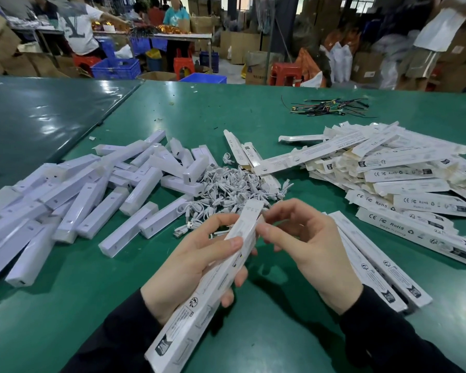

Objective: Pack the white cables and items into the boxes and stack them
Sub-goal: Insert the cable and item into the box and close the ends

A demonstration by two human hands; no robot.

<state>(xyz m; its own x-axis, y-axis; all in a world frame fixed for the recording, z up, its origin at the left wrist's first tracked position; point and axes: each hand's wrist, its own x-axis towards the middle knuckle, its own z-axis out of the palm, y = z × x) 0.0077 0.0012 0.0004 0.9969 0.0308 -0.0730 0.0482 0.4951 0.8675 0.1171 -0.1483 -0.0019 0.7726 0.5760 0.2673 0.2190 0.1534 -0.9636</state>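
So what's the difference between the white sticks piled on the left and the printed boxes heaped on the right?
The white sticks are plain, glossy and solid-looking, with almost no markings. The printed boxes are flat, empty-looking cardboard sleeves with open end flaps and printed text and symbols. The sticks look shorter and thicker, the boxes longer and thinner. Both are white, long and narrow, and lie in loose heaps on the green table.

A green counter [267, 305] fills the foreground, with a darker, glossy one [38, 109] adjoining it on the left. Far back on the green surface lies a tangle of thin coloured wires [331, 106]. Beyond the counters stand blue plastic crates [116, 68], red stools [284, 74] and stacked cardboard cartons [240, 47]. Several people [78, 28] work at a long table [178, 36] in the background, and white sacks [339, 60] lean near the cartons.
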